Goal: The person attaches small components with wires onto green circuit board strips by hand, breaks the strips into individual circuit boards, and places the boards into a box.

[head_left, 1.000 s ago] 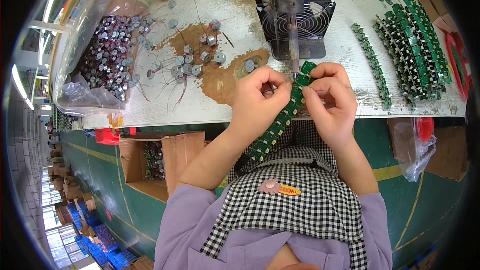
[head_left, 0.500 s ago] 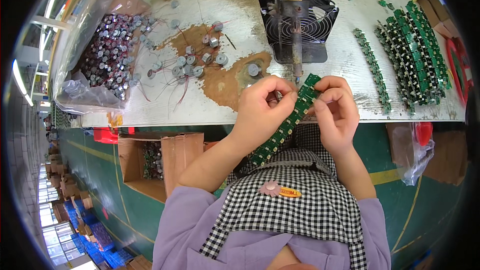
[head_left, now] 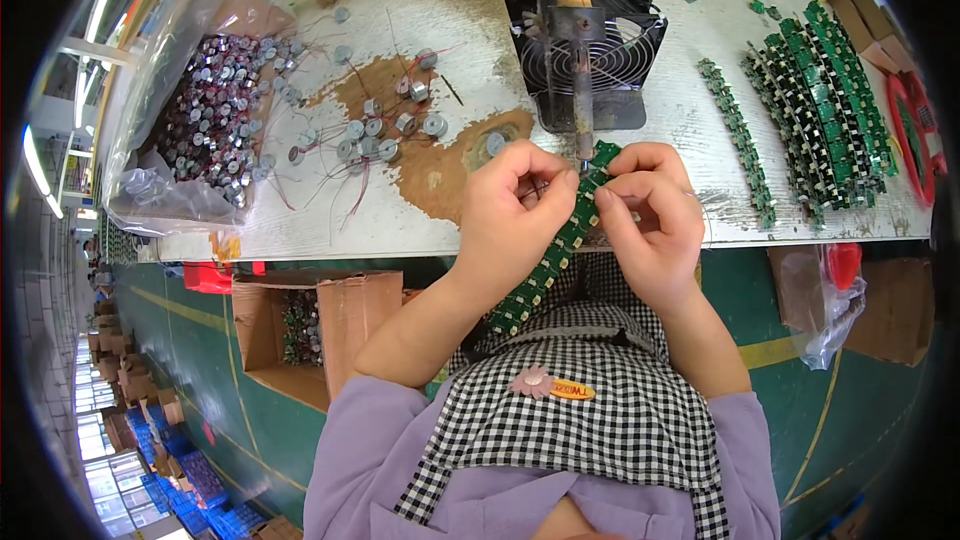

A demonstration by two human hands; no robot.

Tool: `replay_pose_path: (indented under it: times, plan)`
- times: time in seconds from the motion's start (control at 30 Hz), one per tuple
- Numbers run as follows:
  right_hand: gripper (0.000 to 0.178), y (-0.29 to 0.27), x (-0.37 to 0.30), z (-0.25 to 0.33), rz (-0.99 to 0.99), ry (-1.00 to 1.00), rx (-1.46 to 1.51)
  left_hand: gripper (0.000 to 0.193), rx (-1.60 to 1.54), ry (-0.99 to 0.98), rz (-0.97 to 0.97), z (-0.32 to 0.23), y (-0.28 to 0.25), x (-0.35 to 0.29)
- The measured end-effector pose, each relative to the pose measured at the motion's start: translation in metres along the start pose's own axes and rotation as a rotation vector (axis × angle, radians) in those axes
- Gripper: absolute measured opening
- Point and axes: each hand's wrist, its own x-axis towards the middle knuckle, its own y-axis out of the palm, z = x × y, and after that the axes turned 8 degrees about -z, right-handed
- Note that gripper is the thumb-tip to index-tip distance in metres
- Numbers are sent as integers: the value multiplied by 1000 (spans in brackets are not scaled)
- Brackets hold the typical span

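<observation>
A strip of green circuit boards (head_left: 541,276) slants from just below the iron's tip down toward my apron. My right hand (head_left: 655,225) pinches its upper end between bent fingers and thumb. My left hand (head_left: 515,220) is closed beside the strip's left edge, thumb and forefinger pressed together near the upper end; what lies inside them is hidden. Above the strip stands an upright soldering iron (head_left: 584,80) with a wooden handle, its tip at the strip's upper end between my hands. Behind the iron sits a black fan (head_left: 630,45).
Small round motors (head_left: 368,130) with thin wires lie left of my hands, near a plastic-lined box (head_left: 150,195) full of more. Stacked board strips (head_left: 825,110) and one separate strip (head_left: 738,135) lie at right, beside a red tape-like roll (head_left: 905,130). A cardboard box (head_left: 360,325) stands below the table edge.
Both hands have moved slightly left with the strip. Its upper end now sits closer under the iron's tip, and my fingers have drawn nearer to it. The whole view has shifted a little.
</observation>
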Motion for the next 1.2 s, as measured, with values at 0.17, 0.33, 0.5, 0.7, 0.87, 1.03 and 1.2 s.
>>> replay_pose_path:
  times: [0.17, 0.33, 0.5, 0.7, 0.87, 1.03, 1.2]
  plan:
    - [9, -2, -7, -2, 22, 18, -3, 6, 75, -75, 49, 4, -6, -4]
    - [9, 2, -10, -1, -24, 63, 28, 6, 89, -33, 71, 3, -11, -4]
    - [5, -7, -13, -11, -89, 155, 54, 17, 300, 198, 40, -8, -57, 41]
    - [7, -5, -14, -17, -95, 187, 114, 17, 593, 385, -455, -15, -133, 97]
    - [7, -7, -13, -15, -90, 208, 134, 19, 861, 328, -146, 9, -155, 132]
    - [7, -8, -14, -19, -91, 211, 119, 22, 677, 94, 11, 11, -148, 138]
    - [8, -7, -14, -20, -110, 228, 107, 26, 579, -79, -65, 8, -137, 137]
